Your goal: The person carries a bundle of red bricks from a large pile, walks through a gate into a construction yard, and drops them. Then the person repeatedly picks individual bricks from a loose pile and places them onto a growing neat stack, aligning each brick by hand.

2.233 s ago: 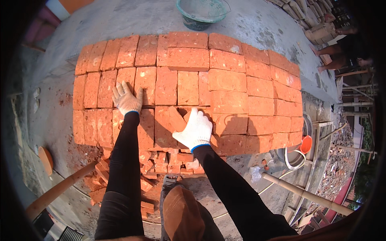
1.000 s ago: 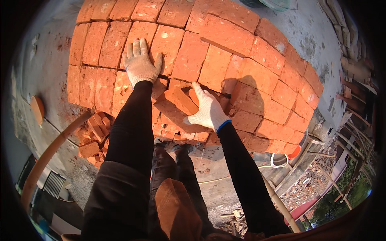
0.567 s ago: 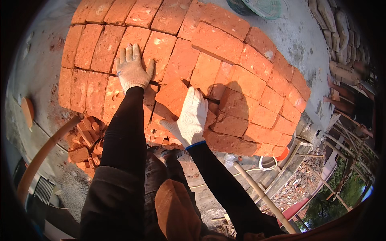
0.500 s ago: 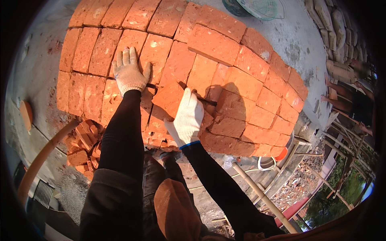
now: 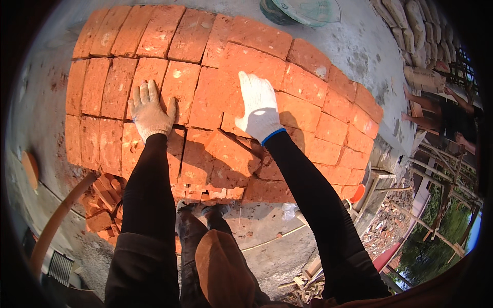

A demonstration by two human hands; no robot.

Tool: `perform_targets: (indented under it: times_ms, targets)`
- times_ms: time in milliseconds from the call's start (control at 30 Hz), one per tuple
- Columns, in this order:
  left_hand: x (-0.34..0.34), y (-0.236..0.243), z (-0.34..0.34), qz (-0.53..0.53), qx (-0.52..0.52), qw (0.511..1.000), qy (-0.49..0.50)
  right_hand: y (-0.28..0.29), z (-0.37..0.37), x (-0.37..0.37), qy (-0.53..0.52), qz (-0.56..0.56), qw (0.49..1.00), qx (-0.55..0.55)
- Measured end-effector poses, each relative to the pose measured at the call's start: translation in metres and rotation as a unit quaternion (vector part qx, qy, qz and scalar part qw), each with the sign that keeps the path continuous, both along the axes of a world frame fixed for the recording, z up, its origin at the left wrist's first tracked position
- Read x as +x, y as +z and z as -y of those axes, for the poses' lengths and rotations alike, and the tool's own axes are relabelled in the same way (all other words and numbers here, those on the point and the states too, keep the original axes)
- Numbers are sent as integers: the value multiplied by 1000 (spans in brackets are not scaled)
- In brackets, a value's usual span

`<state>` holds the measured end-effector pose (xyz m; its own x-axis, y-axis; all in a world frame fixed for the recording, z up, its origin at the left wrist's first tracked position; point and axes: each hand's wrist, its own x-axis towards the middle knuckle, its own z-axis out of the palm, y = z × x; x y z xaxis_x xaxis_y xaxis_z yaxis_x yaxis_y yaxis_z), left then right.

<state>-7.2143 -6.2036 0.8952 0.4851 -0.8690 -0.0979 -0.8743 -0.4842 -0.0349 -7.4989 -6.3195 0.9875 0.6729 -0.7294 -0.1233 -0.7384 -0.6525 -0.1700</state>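
A stack of orange-red bricks (image 5: 179,82) fills the middle of the view, laid in close rows. My left hand (image 5: 151,110), in a tan work glove, lies flat on the top layer with its fingers spread. Farther right, my right hand (image 5: 258,105) wears a white knit glove with a blue cuff. Its fingers are stretched out over the bricks, pointing away from me, beside a raised brick (image 5: 251,62). Between my hands and nearer to me, a loose brick (image 5: 233,156) lies at a slant next to a dark gap. My right palm hides the bricks under it.
Broken brick pieces (image 5: 105,200) are heaped at the near left beside a curved wooden handle (image 5: 64,205). A green tub (image 5: 303,11) stands beyond the stack. Filled sacks (image 5: 411,31) are piled at the far right, where another person (image 5: 441,113) is. Bamboo poles lie at right.
My right hand has let go of the loose brick near me and moved forward, fingers now straight. My left hand stays flat on the stack. The whole view has shifted slightly.
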Motion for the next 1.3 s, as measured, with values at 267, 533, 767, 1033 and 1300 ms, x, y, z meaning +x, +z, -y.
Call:
perform_targets:
  times_ms: [267, 533, 767, 1033, 1300]
  targets:
    - [3, -1, -2, 13, 27, 1000, 5, -40, -29, -3, -22, -160, 986, -31]
    - [4, -2, -2, 19, 25, 1000, 3, -27, -3, 44, 164, -96, 981, -41]
    - [3, 0, -3, 26, 34, 999, 7, -14, 27, 55, 219, -166, 960, -63]
    - [3, 0, 1, 23, 60, 998, -4, -34, -41, 33, -12, -20, 997, -73]
    - [2, -4, -4, 41, 69, 997, 3, -21, -179, -15, -116, -64, 987, 90]
